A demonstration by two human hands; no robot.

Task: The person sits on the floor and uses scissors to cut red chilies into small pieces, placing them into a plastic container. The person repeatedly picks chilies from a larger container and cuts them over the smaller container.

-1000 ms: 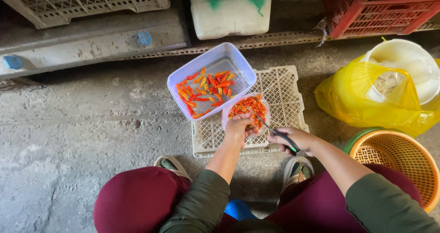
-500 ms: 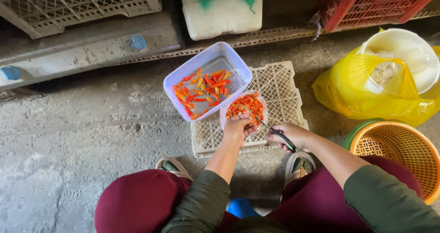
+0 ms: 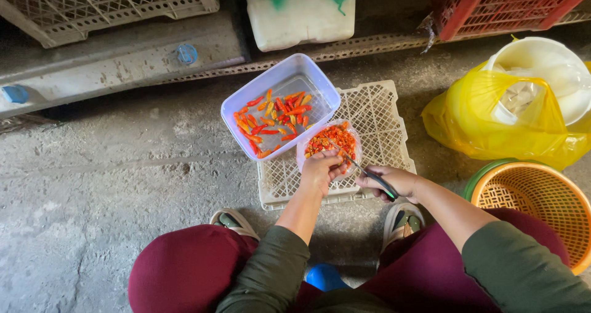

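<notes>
The left hand (image 3: 320, 168) grasps a chili over the small bowl (image 3: 329, 144), at 12 o'clock from the knees. The right hand (image 3: 394, 180) is clenched on scissors (image 3: 363, 168). I think short snips, with the fingertips kept behind the blades, work best here.

I sit low over a rough grey concrete floor (image 3: 92, 184) with cracks and dusty spots. Ahead of me a long metal rail (image 3: 345, 45) with holes runs across the ground. Behind it are a pale plastic crate (image 3: 92, 5), a white jug (image 3: 301, 11) with green paint on it, and a red crate (image 3: 505, 5). To my right stand a yellow bag (image 3: 486, 122) and an orange basket (image 3: 535, 202). Soft daylight falls on everything.
</notes>
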